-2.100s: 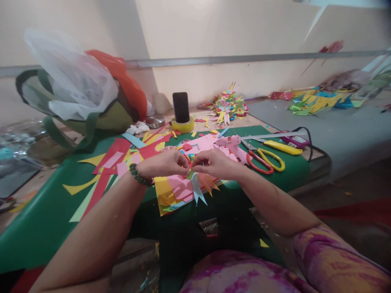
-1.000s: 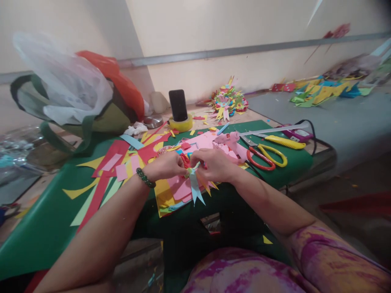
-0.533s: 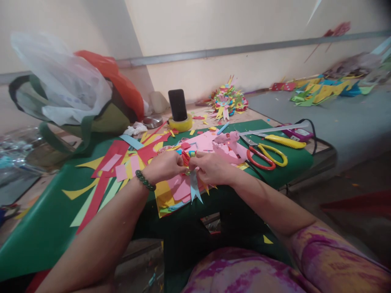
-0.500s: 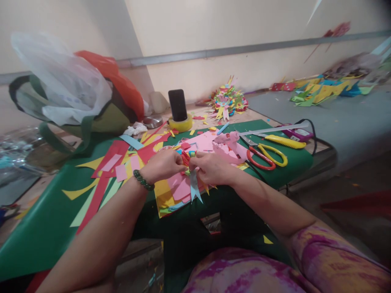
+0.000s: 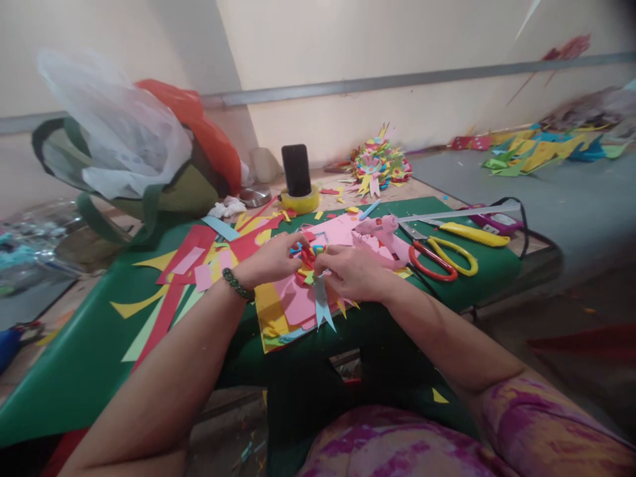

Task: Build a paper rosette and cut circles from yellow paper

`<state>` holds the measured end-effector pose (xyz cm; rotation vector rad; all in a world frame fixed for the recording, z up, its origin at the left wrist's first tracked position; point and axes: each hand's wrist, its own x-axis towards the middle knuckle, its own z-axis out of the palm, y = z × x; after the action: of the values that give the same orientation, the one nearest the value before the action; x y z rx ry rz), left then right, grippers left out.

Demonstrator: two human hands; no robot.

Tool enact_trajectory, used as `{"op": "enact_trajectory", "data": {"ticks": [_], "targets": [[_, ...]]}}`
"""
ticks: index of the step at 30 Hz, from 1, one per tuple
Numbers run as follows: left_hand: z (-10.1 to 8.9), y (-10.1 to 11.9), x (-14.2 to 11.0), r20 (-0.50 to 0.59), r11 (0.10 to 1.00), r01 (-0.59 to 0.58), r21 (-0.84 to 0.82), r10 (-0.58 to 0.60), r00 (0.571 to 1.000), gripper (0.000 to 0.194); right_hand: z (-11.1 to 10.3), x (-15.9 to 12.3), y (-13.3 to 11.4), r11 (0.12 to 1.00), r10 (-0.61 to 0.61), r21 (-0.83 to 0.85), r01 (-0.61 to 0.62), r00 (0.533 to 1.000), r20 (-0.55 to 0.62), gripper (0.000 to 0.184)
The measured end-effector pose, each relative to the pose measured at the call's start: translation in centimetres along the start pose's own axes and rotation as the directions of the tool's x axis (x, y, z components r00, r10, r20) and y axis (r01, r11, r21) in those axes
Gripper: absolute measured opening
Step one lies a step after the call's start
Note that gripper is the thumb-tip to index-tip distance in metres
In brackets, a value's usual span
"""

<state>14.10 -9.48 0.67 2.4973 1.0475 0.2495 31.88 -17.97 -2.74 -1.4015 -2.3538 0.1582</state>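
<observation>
Between my two hands is a small multicoloured paper flower (image 5: 309,257) of red, blue, yellow and green strips. Forked light blue paper tails (image 5: 324,306) hang from it. My right hand (image 5: 354,270) pinches the flower's right side, its fingers curled. On the left side, my left hand (image 5: 273,260) has thumb and index finger bent around the flower's edge; the fingertips are partly hidden. Pink paper sheets (image 5: 293,301) and a yellow sheet (image 5: 268,311) lie beneath. A pink glue gun (image 5: 382,232) lies just past my right hand.
Right of the glue gun are red-and-yellow-handled scissors (image 5: 437,260) and a yellow cutter (image 5: 474,234). A phone (image 5: 297,171) stands in a tape roll (image 5: 301,201) behind. Finished paper flowers (image 5: 378,165) are piled by the wall. Paper strips (image 5: 191,255) and a bag (image 5: 173,199) are at left.
The view has shifted slightly left. My left fingers have loosened and spread a little at the flower's edge, showing more of it, while my right hand keeps its pinch.
</observation>
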Motion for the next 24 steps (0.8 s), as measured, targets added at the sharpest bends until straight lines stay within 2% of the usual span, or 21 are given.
{"op": "enact_trajectory", "data": {"ticks": [5,9,12,15,17,19,22,24], "targets": [[0.0,0.2,-0.2,0.086,1.000,0.009,0.022,-0.011,0.996,0.039,-0.2,0.2,-0.6,0.997,0.053,-0.059,-0.049,0.996,0.078,0.024],[0.3,-0.5,-0.1,0.097,1.000,0.020,-0.008,-0.020,0.995,0.054,-0.2,0.2,-0.9,0.995,0.062,-0.084,-0.054,0.993,0.096,0.023],[0.4,-1.0,0.1,0.104,1.000,-0.018,0.006,0.017,0.994,0.054,-0.1,0.2,-0.8,0.995,0.067,-0.074,-0.061,0.994,0.082,0.024],[0.4,-1.4,0.3,0.133,0.999,-0.025,0.040,0.019,0.991,0.053,0.0,0.1,-0.4,0.998,0.062,-0.022,-0.061,0.998,0.007,0.022],[0.4,-1.5,0.4,0.145,0.999,-0.031,0.037,0.025,0.989,0.055,0.1,0.1,0.0,0.999,0.033,0.010,-0.032,0.997,-0.075,0.019],[0.4,-1.6,0.4,0.143,0.999,-0.041,0.033,0.035,0.989,0.056,0.2,0.2,0.3,0.999,-0.045,0.016,0.047,0.991,-0.128,0.017],[0.5,-1.7,0.5,0.140,0.998,-0.039,0.041,0.033,0.990,0.056,0.3,0.5,0.4,0.986,-0.166,-0.028,0.164,0.981,-0.096,0.022],[0.5,-1.7,0.5,0.137,0.998,-0.046,0.030,0.042,0.990,0.054,0.3,0.8,0.1,0.983,-0.176,-0.065,0.173,0.983,-0.045,0.027]]}}
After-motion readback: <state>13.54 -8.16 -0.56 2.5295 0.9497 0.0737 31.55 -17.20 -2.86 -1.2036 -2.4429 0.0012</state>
